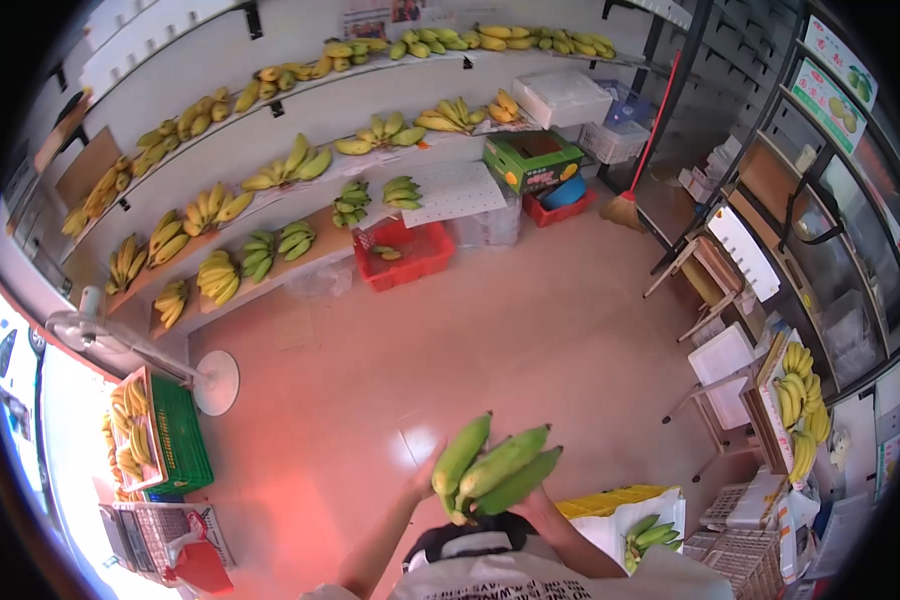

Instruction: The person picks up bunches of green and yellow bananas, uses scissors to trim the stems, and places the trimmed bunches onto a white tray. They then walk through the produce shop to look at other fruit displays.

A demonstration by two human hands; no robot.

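A small bunch of green bananas (497, 467) is held up in front of my body, tips pointing away from me. My left hand (427, 474) grips it from the left side, its fingers mostly hidden behind the fruit. On the other side my right hand (537, 507) supports the bunch, and the bananas cover most of its fingers. Close to my right forearm, more green bananas (652, 537) lie in a white-lined yellow crate (610, 500).
Banana bunches line wall shelves (270, 200) ahead. A red crate (407, 255), a green carton (533, 160) and a broom (625, 207) stand below and beside them. Left are a fan (217, 382) and green crate (182, 435); right are a stool (710, 265) and a table with bananas (800, 395).
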